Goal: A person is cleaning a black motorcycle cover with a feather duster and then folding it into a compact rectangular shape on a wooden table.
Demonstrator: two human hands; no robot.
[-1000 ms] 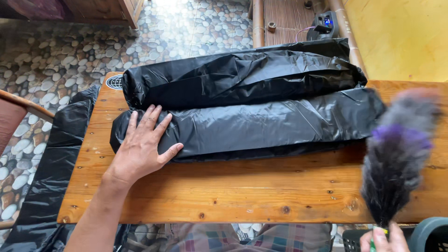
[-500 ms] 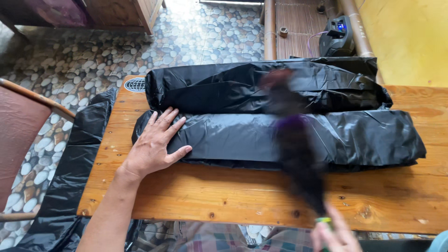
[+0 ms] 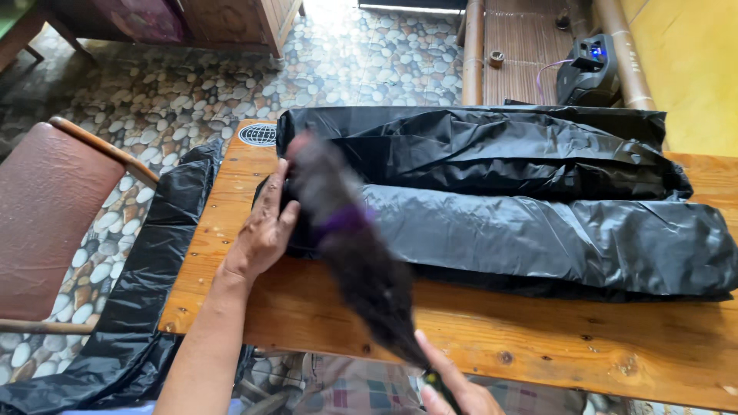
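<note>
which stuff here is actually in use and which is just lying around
In use: left hand, right hand, feather duster, black plastic rolls, wooden table.
Lying about: chair, speaker, round sticker, plastic sheet hanging off the table.

On the wooden surface (image 3: 538, 346) in front of me I see two long packages wrapped in black plastic. The far package (image 3: 477, 146) lies across the back of the surface, and the near package (image 3: 553, 238) lies just beside it, touching it. At the far left corner of the surface there is a small round label (image 3: 257, 134), dark with white lines.
</note>
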